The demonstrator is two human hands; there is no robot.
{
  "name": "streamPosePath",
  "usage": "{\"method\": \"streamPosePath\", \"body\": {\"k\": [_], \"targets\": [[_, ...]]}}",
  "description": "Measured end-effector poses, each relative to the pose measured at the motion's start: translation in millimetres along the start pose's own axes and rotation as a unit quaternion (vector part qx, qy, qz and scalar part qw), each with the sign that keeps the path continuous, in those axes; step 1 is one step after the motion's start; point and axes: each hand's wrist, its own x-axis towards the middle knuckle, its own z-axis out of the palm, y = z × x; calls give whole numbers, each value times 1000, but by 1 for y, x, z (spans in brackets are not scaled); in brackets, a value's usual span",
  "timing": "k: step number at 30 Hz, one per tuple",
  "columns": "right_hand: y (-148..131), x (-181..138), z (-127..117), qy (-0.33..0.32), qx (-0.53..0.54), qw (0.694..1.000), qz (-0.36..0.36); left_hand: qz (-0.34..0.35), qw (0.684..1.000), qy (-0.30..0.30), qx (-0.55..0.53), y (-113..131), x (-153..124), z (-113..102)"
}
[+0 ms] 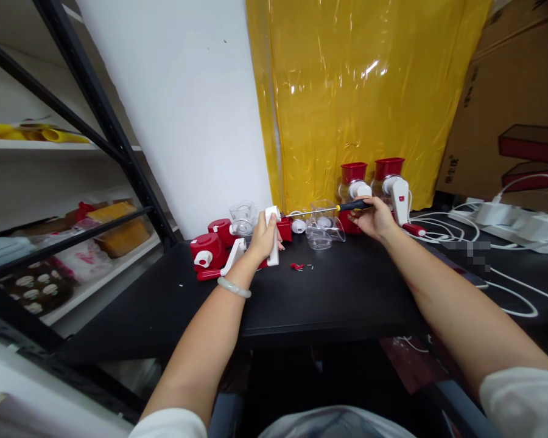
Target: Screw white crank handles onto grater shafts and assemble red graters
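Observation:
My left hand [261,238] is closed around a white crank handle [273,254], held upright over the black table. In my right hand [375,220] is a screwdriver [351,205] with a black and yellow grip. Its long shaft points left, level, with the tip at the upper end of the crank handle; whether it touches a screw I cannot tell. Below lie small red pieces [296,266] and tiny screws [310,266]. A clear plastic hopper [320,240] stands between my hands, beside a white and red part [298,226].
Red grinder bases [209,250] and another clear hopper [243,214] stand at left. Two assembled red and white grinders [398,198] stand at the back right. White cables and chargers [493,213] lie right, near a dark tablet-like device [461,267]. A black-framed shelf [132,164] rises on the left.

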Motion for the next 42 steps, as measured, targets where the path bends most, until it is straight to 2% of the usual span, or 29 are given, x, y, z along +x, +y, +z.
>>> {"method": "streamPosePath", "body": {"k": [3,11,16,21,29,32,42], "targets": [[0,1,-2,-2,-1,1000,-8,-3,1000,-2,4,3,-2,1],[6,4,-6,-19,-112,993,-26,-10,1000,-5,9,3,-2,1],[0,1,-2,-2,-68,998,-1,-1,1000,-14,22,1,-3,0],[-4,0,-2,-11,-14,1000,-8,-10,999,-9,36,6,-5,2],[3,7,-8,-18,-77,997,-24,-19,999,-11,33,11,-7,4],[2,6,-6,-3,-77,997,-16,-18,999,-11,31,11,-7,4],[-2,1,4,43,19,999,3,-11,999,-10,36,7,-5,3]]}}
